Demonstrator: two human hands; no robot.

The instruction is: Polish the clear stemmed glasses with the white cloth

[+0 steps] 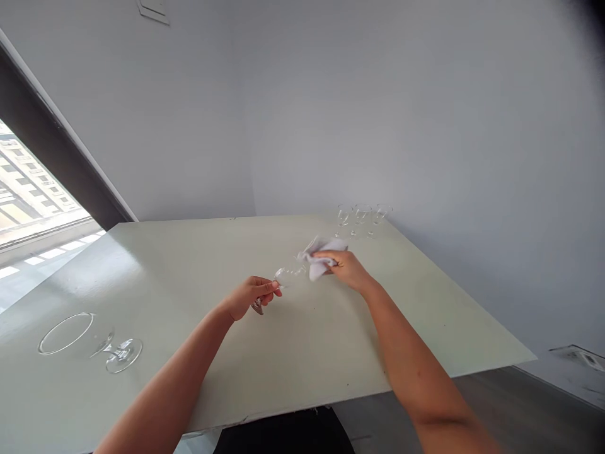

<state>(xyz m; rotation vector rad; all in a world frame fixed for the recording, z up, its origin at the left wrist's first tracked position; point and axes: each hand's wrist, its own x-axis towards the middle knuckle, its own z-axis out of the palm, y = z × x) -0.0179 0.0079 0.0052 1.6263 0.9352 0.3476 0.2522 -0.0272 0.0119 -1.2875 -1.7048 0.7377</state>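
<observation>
Around the stem of a clear wine glass (281, 277), my left hand (255, 293) is closed; the glass is tilted, with its foot below the hand and its bowl pointing right. My right hand (343, 266) grips a crumpled white cloth (326, 252) at the rim end of that glass. Whether the cloth touches the rim is hard to make out, since the glass is so transparent. Another wine glass (123, 355) stands on the table at the left, apart from both hands.
Several things border the pale, glossy table (227, 391): grey walls behind and to the right, a window (33, 183) at left. Three stemmed glasses (362, 217) stand near the far right corner. The table's front edge runs close to my body, above a dark seat or clothing (283, 435).
</observation>
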